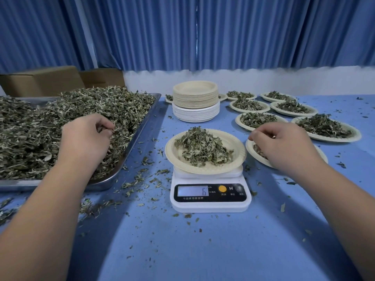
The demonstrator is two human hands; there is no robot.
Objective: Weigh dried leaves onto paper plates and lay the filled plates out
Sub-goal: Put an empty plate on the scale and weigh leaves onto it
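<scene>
While left hand point(85, 136) pinches leaves point(121, 104) in heaped tray point(140, 128), leaf-piled plate point(233, 141) on scale point(211, 206), right hand point(284, 145), grip unclear

Cool, even bluish light, soft shadows on the table point(203, 250), sharp centre, edges bent.

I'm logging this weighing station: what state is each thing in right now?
Scale: on, display shows 6.
Plate on scale: holds a leaf heap.
Metal tray: piled with dried leaves.
Plate stack: empty, nested.
Laid-out plates: filled.
Left hand: pinching dried leaves in tray.
Right hand: fingers curled over side plate; grip unclear.
</scene>
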